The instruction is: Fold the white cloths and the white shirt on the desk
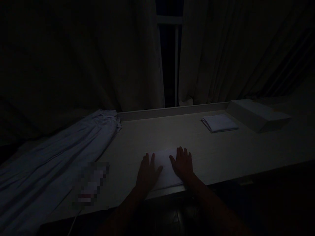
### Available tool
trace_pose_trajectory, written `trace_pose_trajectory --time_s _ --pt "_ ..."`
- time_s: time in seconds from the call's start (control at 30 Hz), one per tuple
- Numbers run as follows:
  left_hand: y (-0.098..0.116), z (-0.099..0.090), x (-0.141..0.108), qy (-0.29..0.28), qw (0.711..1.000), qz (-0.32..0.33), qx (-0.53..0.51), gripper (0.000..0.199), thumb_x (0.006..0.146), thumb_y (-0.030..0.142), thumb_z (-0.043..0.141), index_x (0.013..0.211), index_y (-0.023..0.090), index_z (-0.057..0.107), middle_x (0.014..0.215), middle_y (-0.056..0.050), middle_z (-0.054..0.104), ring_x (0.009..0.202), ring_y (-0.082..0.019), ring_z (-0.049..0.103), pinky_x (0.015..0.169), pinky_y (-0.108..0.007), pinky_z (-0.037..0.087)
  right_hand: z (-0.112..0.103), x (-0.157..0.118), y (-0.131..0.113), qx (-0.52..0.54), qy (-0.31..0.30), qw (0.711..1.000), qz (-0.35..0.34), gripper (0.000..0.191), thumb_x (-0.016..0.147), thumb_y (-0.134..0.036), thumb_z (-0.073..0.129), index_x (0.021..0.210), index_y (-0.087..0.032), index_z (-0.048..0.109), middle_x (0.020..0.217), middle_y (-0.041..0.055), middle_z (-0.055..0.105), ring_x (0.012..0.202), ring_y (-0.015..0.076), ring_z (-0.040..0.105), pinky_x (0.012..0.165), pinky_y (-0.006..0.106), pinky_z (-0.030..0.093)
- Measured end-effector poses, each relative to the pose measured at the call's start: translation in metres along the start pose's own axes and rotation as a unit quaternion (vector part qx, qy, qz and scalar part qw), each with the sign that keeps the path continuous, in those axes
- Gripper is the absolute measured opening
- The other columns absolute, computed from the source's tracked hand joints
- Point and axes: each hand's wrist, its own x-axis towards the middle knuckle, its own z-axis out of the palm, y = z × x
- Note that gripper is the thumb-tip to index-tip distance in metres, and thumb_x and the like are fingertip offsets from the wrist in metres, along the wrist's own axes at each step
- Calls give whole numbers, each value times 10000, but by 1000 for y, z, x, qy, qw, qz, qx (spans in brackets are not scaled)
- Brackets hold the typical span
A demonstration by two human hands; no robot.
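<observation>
Head view: fingers (152, 160) rest on folded cloth (165, 168)

Very dim room. Curtains (201, 49) parted at narrow dark window (168, 62), pale frame (169, 20). Below, table (137, 134) with raised rear edge (172, 112).

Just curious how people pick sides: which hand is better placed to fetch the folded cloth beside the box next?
Probably the right hand: it is nearer that folded cloth, which lies to its right. The left hand is farther, at the left edge of the near white cloth.
</observation>
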Motion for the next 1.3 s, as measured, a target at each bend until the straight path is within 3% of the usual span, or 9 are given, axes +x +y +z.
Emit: trace_pose_trajectory --time_s 0.13,0.33,0.47,0.77,0.9,1.07,1.3 --pt "0 2 0 6 1000 0 4 800 897 641 328 1507 131 235 1573 -198 220 1450 -352 193 1128 -510 258 5 -5 1 2 15 1000 9 744 966 -576 157 1506 -78 278 1578 146 202 1462 328 81 1145 537 30" --pt "-2 6 0 9 1000 0 7 796 898 638 333 1502 127 250 1571 -203 225 1448 -354 202 1126 -505 265 6 -4 3 21 13 999 28 732 962 -579 189 1504 -98 291 1549 169 280 1417 367 225 1120 563 94" --pt "-3 7 0 11 1000 2 4 789 900 635 329 1503 133 246 1572 -198 224 1449 -353 198 1124 -507 270 4 -1 4 30 -2 999 29 738 957 -586 185 1506 -105 289 1536 172 309 1403 378 247 1109 571 125" --pt "-1 4 1 -1 1000 -2 8 814 897 650 326 1500 107 253 1563 -232 219 1447 -361 196 1130 -507 268 6 0 7 15 -9 1000 15 769 950 -614 201 1513 -94 269 1583 140 184 1463 341 69 1138 562 65" --pt "-1 4 1 4 1000 -1 3 803 900 644 328 1501 115 253 1569 -219 214 1449 -357 193 1134 -507 259 -2 -7 4 -8 15 999 -40 719 974 -558 198 1470 -61 356 1558 158 257 1469 302 74 1163 522 13" --pt "2 2 -1 1 1000 -10 3 809 903 645 314 1501 106 246 1565 -230 216 1449 -360 188 1131 -509 259 -7 -20 2 -12 1 989 -149 574 1005 -441 197 1380 -135 507 1470 115 444 1431 250 245 1181 465 14" --pt "1 5 -5 9 1000 -8 2 824 901 655 315 1513 113 217 1565 -240 204 1449 -357 189 1141 -509 250 1 -26 -7 -20 -19 977 -210 659 963 -576 293 1470 -165 385 1539 131 316 1443 331 190 1150 580 -14"
